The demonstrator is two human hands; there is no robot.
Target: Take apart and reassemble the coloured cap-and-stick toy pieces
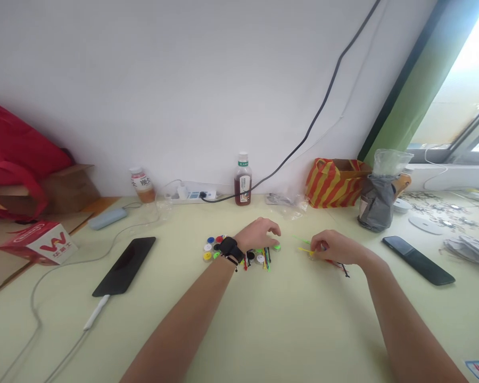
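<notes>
Twd tabletop [283,319] far edge: L hand [256,234] spread by green disc [277,248], R hand [330,248] pinches yellow strip [304,250]. I'd guess light, bendy; grip nr end.

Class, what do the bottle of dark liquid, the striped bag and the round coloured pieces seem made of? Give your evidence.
Bottle: probably smooth, clear plastic; liquid shows through its wall.
Striped bag: perhaps paper or coated fabric, finish unclear; its sides look thin and creased.
Round coloured pieces: likely smooth plastic, judging by even, bright colours; too small for certainty.
</notes>
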